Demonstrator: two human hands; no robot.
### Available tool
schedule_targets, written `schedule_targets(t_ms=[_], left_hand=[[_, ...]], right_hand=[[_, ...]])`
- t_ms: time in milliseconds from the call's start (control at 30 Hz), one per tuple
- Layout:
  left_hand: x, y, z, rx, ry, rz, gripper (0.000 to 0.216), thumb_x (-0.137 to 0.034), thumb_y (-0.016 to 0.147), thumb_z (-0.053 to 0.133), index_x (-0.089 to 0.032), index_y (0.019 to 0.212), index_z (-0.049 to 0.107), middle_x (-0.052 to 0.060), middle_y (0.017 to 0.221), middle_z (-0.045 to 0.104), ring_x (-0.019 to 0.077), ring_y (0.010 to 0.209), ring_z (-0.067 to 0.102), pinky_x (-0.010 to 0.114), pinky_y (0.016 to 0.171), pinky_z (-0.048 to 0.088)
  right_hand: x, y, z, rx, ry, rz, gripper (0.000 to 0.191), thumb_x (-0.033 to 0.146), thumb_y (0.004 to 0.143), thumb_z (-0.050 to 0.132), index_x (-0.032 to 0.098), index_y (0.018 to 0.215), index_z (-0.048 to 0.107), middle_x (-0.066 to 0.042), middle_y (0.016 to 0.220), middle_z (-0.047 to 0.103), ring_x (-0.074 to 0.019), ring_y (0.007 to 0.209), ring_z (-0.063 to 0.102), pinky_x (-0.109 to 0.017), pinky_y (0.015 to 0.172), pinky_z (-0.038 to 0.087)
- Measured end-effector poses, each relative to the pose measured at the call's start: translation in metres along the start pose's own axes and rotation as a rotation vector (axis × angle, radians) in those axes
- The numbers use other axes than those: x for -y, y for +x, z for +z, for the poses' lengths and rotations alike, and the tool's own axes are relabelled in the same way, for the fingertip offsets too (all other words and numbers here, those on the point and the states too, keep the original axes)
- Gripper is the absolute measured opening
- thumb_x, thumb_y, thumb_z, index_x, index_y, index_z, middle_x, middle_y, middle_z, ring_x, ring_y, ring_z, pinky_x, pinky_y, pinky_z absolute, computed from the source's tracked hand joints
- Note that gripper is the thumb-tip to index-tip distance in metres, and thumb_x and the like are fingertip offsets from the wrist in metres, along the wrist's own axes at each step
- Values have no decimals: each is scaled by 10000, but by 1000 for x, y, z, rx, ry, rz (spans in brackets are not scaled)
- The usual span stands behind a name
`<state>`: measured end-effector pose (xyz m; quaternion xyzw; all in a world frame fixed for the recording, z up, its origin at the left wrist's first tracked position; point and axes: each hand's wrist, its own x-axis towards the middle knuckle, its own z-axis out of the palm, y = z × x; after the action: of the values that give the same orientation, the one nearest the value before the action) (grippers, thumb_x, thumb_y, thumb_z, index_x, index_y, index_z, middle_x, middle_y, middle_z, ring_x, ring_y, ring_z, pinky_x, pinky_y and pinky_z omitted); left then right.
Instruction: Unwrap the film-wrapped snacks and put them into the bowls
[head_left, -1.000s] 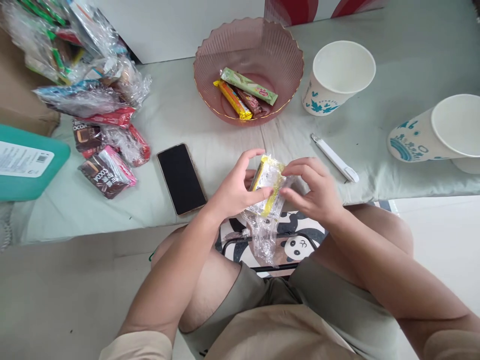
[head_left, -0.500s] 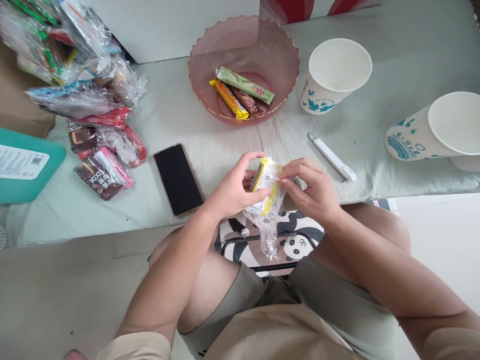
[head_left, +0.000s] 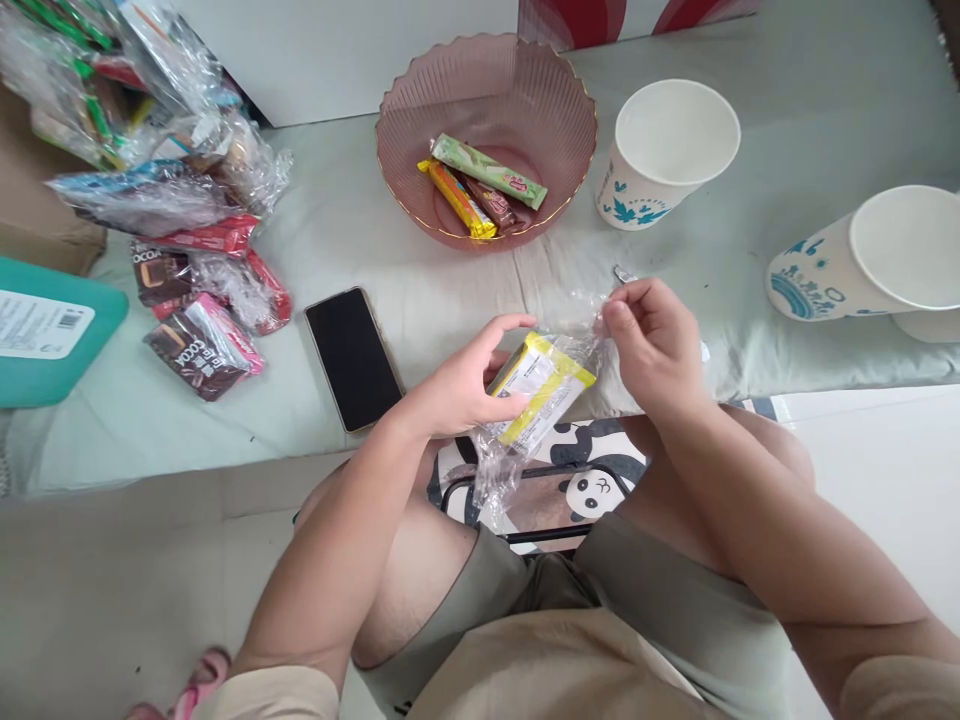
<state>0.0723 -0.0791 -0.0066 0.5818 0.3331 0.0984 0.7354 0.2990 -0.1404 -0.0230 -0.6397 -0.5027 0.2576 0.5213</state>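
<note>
Head view: L hand (head_left: pixel 466 385) gripping yellow-white flat pack (head_left: pixel 553 392), prob. steadying it; R hand (head_left: pixel 658 350) pinching clear plastic film (head_left: pixel 587 342), prob. tensioning.

Head-worn view, facing forward and down, near

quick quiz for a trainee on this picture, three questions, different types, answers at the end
1. How many wrapped bars lie in the pink bowl?
2. True or false: the phone lies screen up.
3. The left hand holds the yellow-edged packet; the right hand pinches: a) a paper cup, b) the clear wrap, c) the green bar.

Key: 1. three; 2. true; 3. b
</note>
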Motion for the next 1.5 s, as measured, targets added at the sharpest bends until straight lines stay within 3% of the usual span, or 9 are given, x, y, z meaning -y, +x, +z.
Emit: schedule_targets(t_ms=[100, 200, 333, 467, 633, 800, 1033, 1300, 1500], left_hand=[[-1, 1, 1, 35, -145, 1, 810, -193, 754, 801, -314, 1456, 418, 5, 988, 728, 157, 786, 704, 254, 685, 563], [-1, 6, 3, -108, -287, 86, 839, -237, 706, 877, -315, 1417, 437, 17, 1027, 757, 188, 856, 736, 269, 727, 579], [4, 13, 5, -353, -362, 204, 835, -252, 613, 957, -308, 1330, 532, 35, 1140, 766, 241, 1001, 747, 292, 783, 593], [7, 14, 11, -323, -334, 192, 604, -387, 669, 949, -234, 1180, 666, 84, 1200, 761, 305, 1119, 727, 353, 871, 596], [7, 14, 23, -191, -446, 195, 625, -650, 835, 751, -246, 1301, 649, 114, 1266, 745, 363, 1284, 658, 474, 1049, 549], [9, 17, 27, -104, -579, 153, 687, -638, 842, 728, -253, 1392, 586, 116, 1269, 739, 391, 1355, 606, 517, 1089, 526], [11, 20, 28, -199, -597, 158, 704, -620, 824, 709, -205, 1377, 577, 129, 1258, 741, 400, 1298, 642, 504, 1042, 547], [5, 18, 29, -283, -585, 203, 640, -539, 782, 737, -219, 1317, 592, 109, 1208, 758, 382, 1229, 684, 479, 976, 586], [5, 17, 28, -322, -538, 172, 497, -379, 760, 778, -261, 1208, 599, 58, 1096, 774, 334, 1105, 745, 428, 873, 621]], right_hand=[[-6, 17, 1, -110, 89, 84, 254, 439, 952, 682, 219, 866, 589, 20, 696, 539, -105, 590, 493, -259, 559, 401], [-8, 20, 4, -135, 290, 216, 260, 489, 980, 604, 236, 924, 576, 2, 782, 573, -112, 658, 576, -256, 603, 484], [1, 1, 8, 155, 495, 321, 329, 550, 936, 633, 262, 1086, 576, -59, 1077, 663, -160, 892, 688, -299, 727, 595], [9, -15, 13, 350, 464, 297, 452, 417, 861, 762, 255, 1219, 539, -92, 1281, 619, -169, 978, 696, -313, 804, 616], [9, -16, 18, 327, 475, 265, 380, 331, 886, 725, 252, 1190, 512, -71, 1221, 607, -130, 908, 683, -286, 789, 600], [8, -16, 20, 264, 465, 217, 290, 304, 880, 719, 253, 1085, 520, -26, 1089, 605, -93, 789, 638, -246, 654, 542], [12, -19, 20, 139, 261, 142, 181, 334, 870, 710, 206, 960, 620, -38, 964, 672, -128, 856, 640, -271, 692, 527], [18, -20, 17, 197, 151, 217, 284, 448, 860, 728, 192, 807, 616, 11, 668, 607, -95, 573, 516, -262, 532, 418], [20, -23, 15, 148, 129, 36, 203, 373, 956, 643, 213, 840, 594, -9, 771, 626, -110, 661, 550, -282, 610, 460]])
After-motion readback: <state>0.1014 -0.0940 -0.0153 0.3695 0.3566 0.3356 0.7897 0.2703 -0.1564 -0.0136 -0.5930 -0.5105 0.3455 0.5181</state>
